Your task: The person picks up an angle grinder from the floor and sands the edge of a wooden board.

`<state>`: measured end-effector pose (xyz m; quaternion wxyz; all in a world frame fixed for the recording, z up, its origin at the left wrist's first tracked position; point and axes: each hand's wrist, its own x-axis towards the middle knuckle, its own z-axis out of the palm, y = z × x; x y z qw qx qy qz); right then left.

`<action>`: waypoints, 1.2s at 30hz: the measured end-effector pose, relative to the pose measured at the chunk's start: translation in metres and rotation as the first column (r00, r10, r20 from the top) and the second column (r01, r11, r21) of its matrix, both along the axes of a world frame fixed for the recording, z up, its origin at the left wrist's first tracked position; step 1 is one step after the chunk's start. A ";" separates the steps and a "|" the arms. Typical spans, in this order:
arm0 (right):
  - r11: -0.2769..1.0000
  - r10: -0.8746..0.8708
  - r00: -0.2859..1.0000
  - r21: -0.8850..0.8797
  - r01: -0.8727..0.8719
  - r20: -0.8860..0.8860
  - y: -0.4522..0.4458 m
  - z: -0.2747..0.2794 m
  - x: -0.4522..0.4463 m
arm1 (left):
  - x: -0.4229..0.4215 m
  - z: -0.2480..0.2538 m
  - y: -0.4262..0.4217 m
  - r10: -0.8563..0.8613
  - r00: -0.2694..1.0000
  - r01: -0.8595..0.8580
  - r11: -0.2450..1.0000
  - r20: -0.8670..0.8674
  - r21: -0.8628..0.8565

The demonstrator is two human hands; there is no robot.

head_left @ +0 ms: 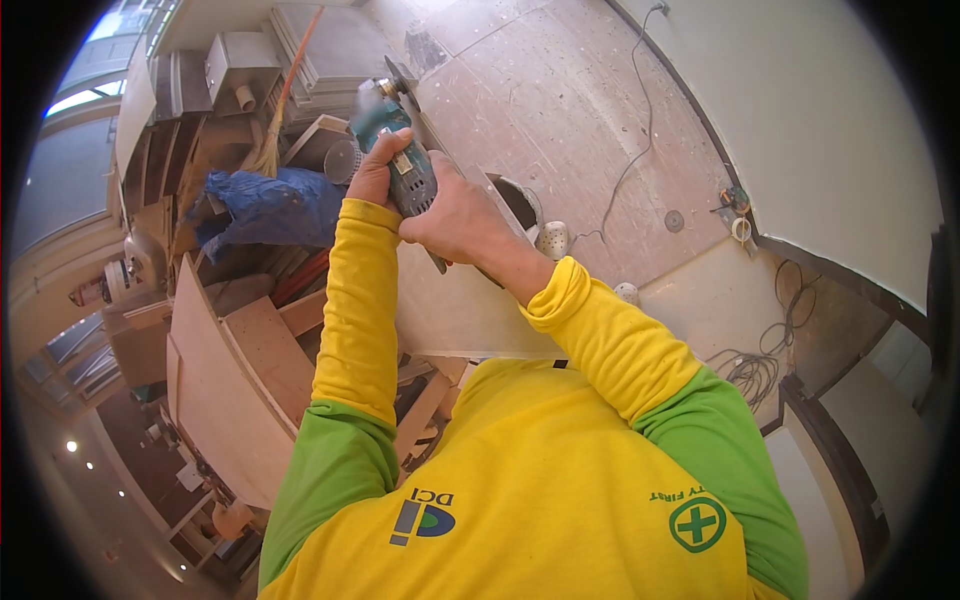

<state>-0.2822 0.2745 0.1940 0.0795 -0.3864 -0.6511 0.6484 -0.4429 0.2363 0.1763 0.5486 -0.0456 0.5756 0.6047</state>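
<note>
A teal angle grinder point(408, 172) is held out ahead of my body, its metal head and thin disc point(399, 76) pointing away from me. My left hand point(374, 172) is closed around the left side of its body, with the thumb lying over the top. From the right, my right hand point(465, 218) wraps the dark rear part of the casing. Beneath my forearms lies a pale panel point(455, 315), and its long edge runs up close to the disc. Whether the disc touches that edge, I cannot tell.
Blue plastic sheeting point(270, 208), a straw broom point(270, 150) and stacked boards point(235, 375) crowd the left. A round opening point(515, 203) and a white perforated object point(552, 240) are right of my hands. Cable point(645, 130) crosses the dusty floor; more lies coiled point(750, 372) at right.
</note>
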 end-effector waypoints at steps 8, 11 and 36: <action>1.000 -0.008 1.000 0.018 0.008 -0.004 -0.001 0.000 0.002 | 0.005 0.004 0.000 -0.001 1.000 0.001 1.000 -0.011 0.000; 1.000 -0.004 1.000 0.001 0.004 -0.004 -0.001 0.000 0.002 | 0.005 0.004 0.000 0.002 1.000 -0.002 1.000 0.002 -0.013; 1.000 0.002 1.000 0.025 -0.002 0.018 -0.006 -0.001 0.007 | 0.011 0.003 -0.004 0.007 1.000 -0.007 1.000 -0.003 -0.004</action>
